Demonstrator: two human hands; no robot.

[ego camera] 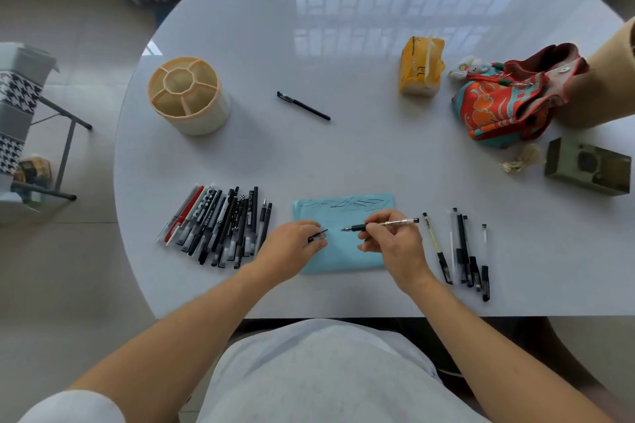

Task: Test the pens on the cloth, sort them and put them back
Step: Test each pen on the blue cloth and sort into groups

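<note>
Uncapped pen over the scribbled cloth.

I see my right hand [391, 244] pinching a clear-barrelled black-grip pen [381, 224], tip above the light-blue rectangular cloth [343, 261] (already inked); my left hand [292, 244] grips its small black cap [318, 236], resting on the cloth.

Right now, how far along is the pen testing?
Done: scribbles mark the blue cloth; a few pens lie sorted to its right, one black pen apart. In hand: right hand holds an uncapped pen, left hand its cap. Left: the big pile; holder empty.
</note>
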